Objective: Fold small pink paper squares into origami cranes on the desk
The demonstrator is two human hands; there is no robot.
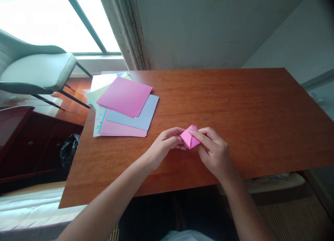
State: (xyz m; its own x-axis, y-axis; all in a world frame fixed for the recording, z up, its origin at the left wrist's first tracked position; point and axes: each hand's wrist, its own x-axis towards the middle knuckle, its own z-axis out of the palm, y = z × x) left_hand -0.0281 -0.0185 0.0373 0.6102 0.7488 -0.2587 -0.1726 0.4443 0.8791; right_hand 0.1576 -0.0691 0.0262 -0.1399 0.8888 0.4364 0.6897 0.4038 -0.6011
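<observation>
Head view: left hand's grip (164,143) and right hand's grip (217,151) are pinching a small folded pink paper diamond (186,138) over the brown wooden table (235,102); it is probably weighing little, creasing easily, favouring gentle side-corner holds.

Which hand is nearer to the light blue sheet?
Left. In the picture, the left hand is below and to the right of the light blue sheet; the right hand is farther right, at the right side of the folded pink paper.

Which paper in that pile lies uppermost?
The deep pink sheet: nothing covers it, whereas it partly hides the grey-blue sheet, which overlaps the pale pink one.
</observation>
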